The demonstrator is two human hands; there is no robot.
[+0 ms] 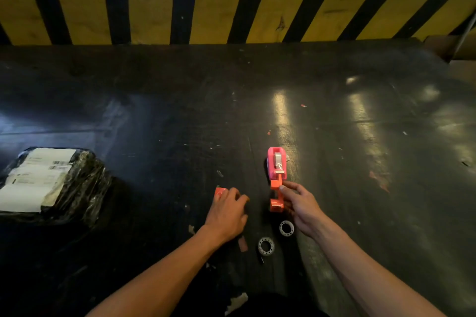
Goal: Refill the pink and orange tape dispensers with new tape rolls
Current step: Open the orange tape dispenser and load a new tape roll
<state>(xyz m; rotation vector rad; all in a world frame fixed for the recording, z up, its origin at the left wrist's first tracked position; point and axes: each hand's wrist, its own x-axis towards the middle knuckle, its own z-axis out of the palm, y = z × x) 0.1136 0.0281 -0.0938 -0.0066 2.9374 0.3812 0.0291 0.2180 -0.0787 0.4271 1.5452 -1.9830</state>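
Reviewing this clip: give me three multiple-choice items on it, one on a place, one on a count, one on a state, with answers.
1. Where is the wrapped parcel?
A. far left
B. far right
C. between the hands

2. How many white rings lie near the wrists?
A. one
B. two
C. four

3. What is the right hand doing?
A. resting flat
B. gripping the orange dispenser
C. lifting the parcel

Answers:
1 A: the parcel lies at the left edge.
2 B: rings and.
3 B: the right hand has its fingers on the orange dispenser, below the pink dispenser.

Warehouse dock: hazard-striped barrier (231, 13), dark worn floor (334, 110), labelled wrapped parcel (51, 183).
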